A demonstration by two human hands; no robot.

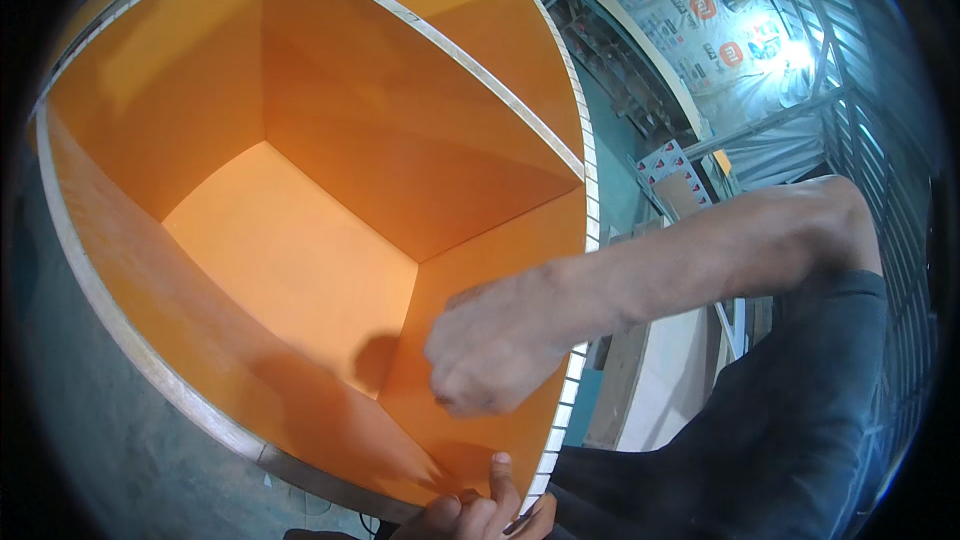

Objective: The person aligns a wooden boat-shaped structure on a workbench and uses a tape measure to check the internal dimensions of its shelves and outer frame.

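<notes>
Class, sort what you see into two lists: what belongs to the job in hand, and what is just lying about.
In hand:
orange open-topped box with its divider
right hand, above the box
left hand, at the near corner

Lying about:
red-marked white board
pale panel
printed sheeting behind

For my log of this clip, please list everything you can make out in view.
Box: 1, orange with pale rim, open, filling centre and left
Divider: 1, orange with pale top edge, inside the box
Floor: 1, grey-green, left of the box
Printed sheeting: count unclear, pale with orange marks, upper right
Light: 1, white, upper right
Metal bars: several, grey, right side
Pale panel: 1, whitish, right of the box, below the right forearm
Dark clothing: lower right
Right hand: 1, bare, curled over the box's interior; contents hidden
Left hand: 1, bare, at the box's near corner
</notes>
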